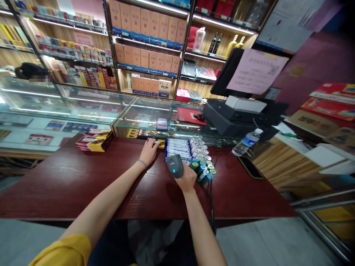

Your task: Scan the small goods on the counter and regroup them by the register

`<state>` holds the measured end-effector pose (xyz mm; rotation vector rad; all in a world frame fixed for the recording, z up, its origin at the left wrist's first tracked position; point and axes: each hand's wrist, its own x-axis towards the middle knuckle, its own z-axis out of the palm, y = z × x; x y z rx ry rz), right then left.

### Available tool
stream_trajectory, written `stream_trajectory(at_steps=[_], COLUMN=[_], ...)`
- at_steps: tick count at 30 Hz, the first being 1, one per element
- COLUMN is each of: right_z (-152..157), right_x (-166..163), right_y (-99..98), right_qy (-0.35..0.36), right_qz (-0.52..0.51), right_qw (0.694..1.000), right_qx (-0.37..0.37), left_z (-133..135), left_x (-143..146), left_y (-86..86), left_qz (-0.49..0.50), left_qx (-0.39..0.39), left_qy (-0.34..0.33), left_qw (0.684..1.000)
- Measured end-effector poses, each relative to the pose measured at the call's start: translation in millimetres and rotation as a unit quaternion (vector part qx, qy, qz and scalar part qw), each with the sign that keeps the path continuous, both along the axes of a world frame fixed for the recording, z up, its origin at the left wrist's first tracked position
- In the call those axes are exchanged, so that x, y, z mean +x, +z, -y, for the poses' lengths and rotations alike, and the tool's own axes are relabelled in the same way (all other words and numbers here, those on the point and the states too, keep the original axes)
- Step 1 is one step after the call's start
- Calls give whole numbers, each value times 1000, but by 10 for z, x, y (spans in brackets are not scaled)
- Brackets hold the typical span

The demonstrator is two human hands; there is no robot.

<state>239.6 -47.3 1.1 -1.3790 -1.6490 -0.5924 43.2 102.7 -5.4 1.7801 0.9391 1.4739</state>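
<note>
My right hand [187,178] is closed around the handle of a grey barcode scanner [175,165] with a small blue light, held just above the dark red counter [83,181]. Its black cable [210,195] runs down off the counter's front edge. My left hand [148,150] reaches forward with its fingers on a small pack [156,142] lying at the counter's far edge. Just right of it lie blue and white packs in a row [177,148], then clear-wrapped items [199,147] and small green-topped containers [204,170].
A stack of yellow and red packs [95,140] lies at the far left of the counter. A water bottle [246,142] and a dark phone [250,167] lie at the right. Behind are glass display cases [83,107], a till with a screen [238,111] and stocked shelves.
</note>
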Motion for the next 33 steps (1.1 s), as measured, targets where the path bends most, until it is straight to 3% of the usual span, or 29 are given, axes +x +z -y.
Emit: stream_trajectory(at_steps=[8,12,14,17,20,22,25,29,33], right_z=[-27,-32,-26,-12,2,8,13,5,-3], right_x=[6,7,6,5,7,10,10,-6,-23], right_y=[-60,-67,-58,-35,-14,-10,-18,-38,-45], right_qy=[5,1,-3,4,10,10,9,18,37], right_qz=[-3,-7,-5,-1,2,8,14,44,78], right_qw=[1000,1000,1000,1000,1000,1000,1000,998,994], right_qx=[-4,0,1,5,11,8,-5,-35,-63], left_z=[-96,-52,-21,35,116,190,310,392,364], left_x=[68,25,-18,-84,-115,-116,-125,-170,-200], left_y=[-117,-59,0,90,146,147,80,-76,-166], left_qz=[-147,-299,-319,-202,50,220,389,473,489], left_qx=[92,106,114,102,30,-58,-174,-242,-259], left_qy=[38,78,94,155,212,174,71,15,-4], left_qw=[984,945,936,962,976,958,902,847,833])
